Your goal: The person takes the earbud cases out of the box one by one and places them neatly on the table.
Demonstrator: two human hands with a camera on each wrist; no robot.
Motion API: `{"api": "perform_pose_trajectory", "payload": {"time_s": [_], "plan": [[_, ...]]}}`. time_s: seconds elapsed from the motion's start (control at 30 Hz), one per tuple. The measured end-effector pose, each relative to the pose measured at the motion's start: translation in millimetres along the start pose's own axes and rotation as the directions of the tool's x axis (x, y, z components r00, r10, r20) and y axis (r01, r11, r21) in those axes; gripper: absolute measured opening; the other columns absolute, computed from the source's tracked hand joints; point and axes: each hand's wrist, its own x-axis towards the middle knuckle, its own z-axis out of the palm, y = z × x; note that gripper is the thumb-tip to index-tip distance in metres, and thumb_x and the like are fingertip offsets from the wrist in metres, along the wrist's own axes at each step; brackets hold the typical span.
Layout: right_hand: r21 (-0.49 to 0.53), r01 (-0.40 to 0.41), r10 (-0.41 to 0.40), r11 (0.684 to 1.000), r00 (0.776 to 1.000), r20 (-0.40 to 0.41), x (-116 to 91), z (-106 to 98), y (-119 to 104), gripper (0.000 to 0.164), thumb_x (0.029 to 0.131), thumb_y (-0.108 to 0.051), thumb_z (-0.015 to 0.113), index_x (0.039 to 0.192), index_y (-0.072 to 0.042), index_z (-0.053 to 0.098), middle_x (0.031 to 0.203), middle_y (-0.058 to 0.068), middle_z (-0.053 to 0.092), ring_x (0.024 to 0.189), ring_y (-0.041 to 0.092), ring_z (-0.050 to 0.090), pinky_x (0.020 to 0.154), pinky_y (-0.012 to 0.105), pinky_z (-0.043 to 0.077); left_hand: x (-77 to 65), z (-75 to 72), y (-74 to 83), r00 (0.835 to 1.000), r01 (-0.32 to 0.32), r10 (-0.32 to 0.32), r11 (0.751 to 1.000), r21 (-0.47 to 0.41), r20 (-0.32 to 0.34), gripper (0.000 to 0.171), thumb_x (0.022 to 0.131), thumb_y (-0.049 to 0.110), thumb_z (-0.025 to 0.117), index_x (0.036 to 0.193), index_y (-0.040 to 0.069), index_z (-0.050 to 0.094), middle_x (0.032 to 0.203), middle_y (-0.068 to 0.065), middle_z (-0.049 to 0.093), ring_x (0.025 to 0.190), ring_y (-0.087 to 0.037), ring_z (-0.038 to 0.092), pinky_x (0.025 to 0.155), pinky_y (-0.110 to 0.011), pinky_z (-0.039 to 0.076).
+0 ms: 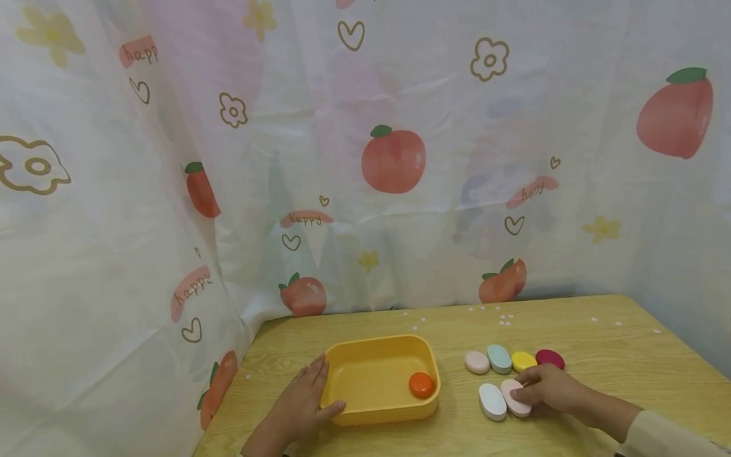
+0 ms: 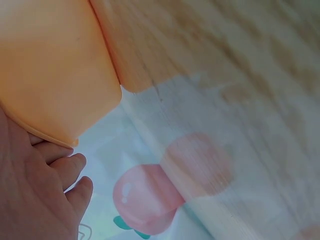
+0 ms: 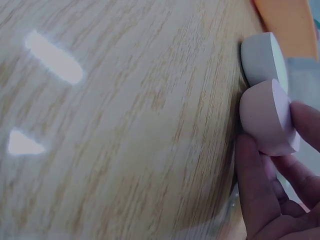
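Observation:
My right hand (image 1: 553, 388) pinches an oval pale pink soap bar (image 1: 516, 398) between thumb and fingers. In the right wrist view the pink bar (image 3: 266, 119) stands low over the wood, right against a white bar (image 3: 262, 59). That white bar (image 1: 492, 402) lies just left of it in the head view. My left hand (image 1: 301, 400) rests at the left side of a yellow plastic tub (image 1: 381, 416), fingers extended along its rim, thumb at the front corner. An orange-red round bar (image 1: 422, 385) lies inside the tub, at its right end.
Behind the pink bar is a row of bars: small pale pink (image 1: 476, 362), speckled light blue (image 1: 499, 359), yellow (image 1: 523, 362) and dark red (image 1: 550, 359). Small white flecks dot the back of the wooden table (image 1: 342, 324). A printed curtain (image 1: 434, 254) hangs behind it.

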Motion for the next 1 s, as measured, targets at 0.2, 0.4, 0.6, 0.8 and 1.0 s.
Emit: {"api": "perform_pose_trajectory", "payload": {"time_s": [0.2,0.4,0.6,0.8,1.0], "plan": [[-0.091,-0.069,0.063,0.993,0.996,-0.068,1.7,2.8,-4.3,0.027,0.088,-0.019,0.073,0.098,0.006,0.067,0.083,0.002,0.06,0.078,0.017,0.059,0.068,0.035,0.054,-0.4,-1.0,1.2,1.0,0.001,-0.001,1.0,0.004,0.006,0.091,0.095,0.065,0.041,0.15,-0.006,0.026,0.158,-0.019,0.018,0.144,-0.031,0.022,0.113,-0.052,0.022],[-0.133,-0.09,0.08,0.987,0.993,-0.083,1.6,4.1,-3.4,0.025,0.088,-0.021,0.074,0.096,0.003,0.07,0.08,0.001,0.062,0.076,0.016,0.059,0.066,0.033,0.054,-0.5,-1.5,2.2,1.0,-0.001,0.001,1.0,0.002,0.004,0.09,0.096,0.064,0.041,0.15,-0.007,0.027,0.158,-0.019,0.018,0.144,-0.031,0.022,0.113,-0.052,0.021],[-0.153,-0.077,0.066,0.985,0.995,-0.075,4.2,2.6,-0.9,0.027,0.088,-0.019,0.073,0.098,0.006,0.071,0.082,0.001,0.066,0.076,0.016,0.06,0.067,0.034,0.054,-0.9,-1.5,2.9,1.0,0.009,-0.009,1.0,0.001,0.011,0.091,0.095,0.065,0.041,0.15,-0.006,0.027,0.158,-0.019,0.019,0.144,-0.031,0.022,0.113,-0.052,0.022],[-0.15,-0.1,0.089,0.984,0.993,-0.077,5.5,2.2,-1.1,0.031,0.088,-0.017,0.073,0.102,0.01,0.069,0.086,0.003,0.067,0.079,0.017,0.062,0.069,0.035,0.056,-0.9,-1.9,3.3,1.0,0.022,-0.022,1.0,-0.009,0.02,0.091,0.095,0.066,0.039,0.151,-0.005,0.026,0.158,-0.018,0.019,0.144,-0.03,0.021,0.113,-0.051,0.02],[-0.147,-0.126,0.115,0.981,0.99,-0.083,4.5,2.9,-3.3,0.03,0.088,-0.018,0.073,0.101,0.009,0.07,0.086,0.003,0.067,0.078,0.017,0.062,0.07,0.036,0.055,-1.4,-3.2,5.1,0.999,0.037,-0.036,0.999,-0.032,0.031,0.092,0.095,0.067,0.04,0.151,-0.004,0.025,0.159,-0.016,0.019,0.144,-0.03,0.021,0.113,-0.052,0.02]]}}
